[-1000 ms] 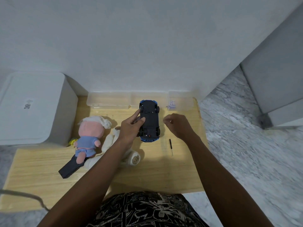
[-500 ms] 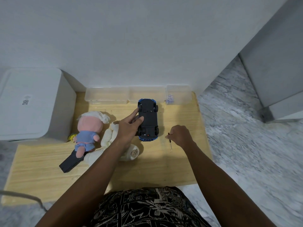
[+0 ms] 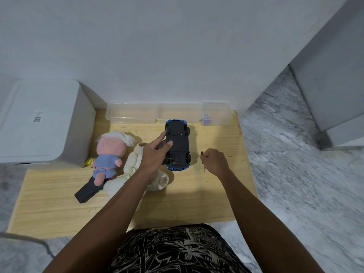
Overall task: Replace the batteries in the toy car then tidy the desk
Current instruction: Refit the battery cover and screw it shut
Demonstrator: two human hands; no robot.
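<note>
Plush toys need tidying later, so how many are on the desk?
2: a pink-faced plush doll at the desk's left, and a cream plush toy beside it, partly hidden under the left forearm.

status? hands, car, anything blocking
Left hand holds toy car, upside down on desk. Right hand pinches screwdriver beside car. Nothing blocking underside.

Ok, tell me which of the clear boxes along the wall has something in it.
The small clear box at the right end of the row, by the desk corner: something small and purple shows at its lower left. The two longer clear boxes beside it look empty.
</note>
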